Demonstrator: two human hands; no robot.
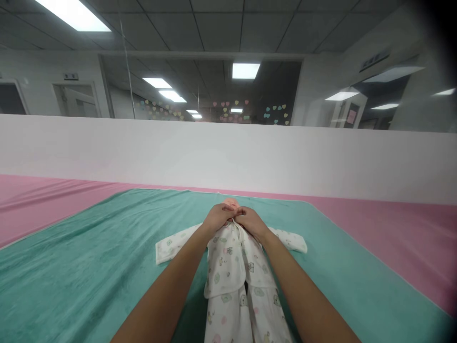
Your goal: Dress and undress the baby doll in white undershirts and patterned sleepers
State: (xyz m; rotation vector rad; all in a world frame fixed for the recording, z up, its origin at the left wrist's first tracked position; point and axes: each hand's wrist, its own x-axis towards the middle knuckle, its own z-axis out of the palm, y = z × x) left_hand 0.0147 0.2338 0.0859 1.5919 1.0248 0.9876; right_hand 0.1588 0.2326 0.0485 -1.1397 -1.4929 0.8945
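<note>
A baby doll (231, 202) lies on its back, and only the top of its head shows above my hands. It wears a white printed baby top (226, 267) with both sleeves spread out sideways and matching trousers (228, 317) below. The top's front edges meet at the neck and part lower down. My left hand (219, 215) and my right hand (250, 220) come together at the collar, fingers closed in a pinch on its edges. The fingertips nearly touch, and what lies right under them is hidden.
A green blanket (107, 257) lies under the doll, over a pink cloth (400, 238) that shows on both sides. Behind them runs a low white wall (228, 157) with a glass or mirror panel (214, 90) above it, showing ceiling lights.
</note>
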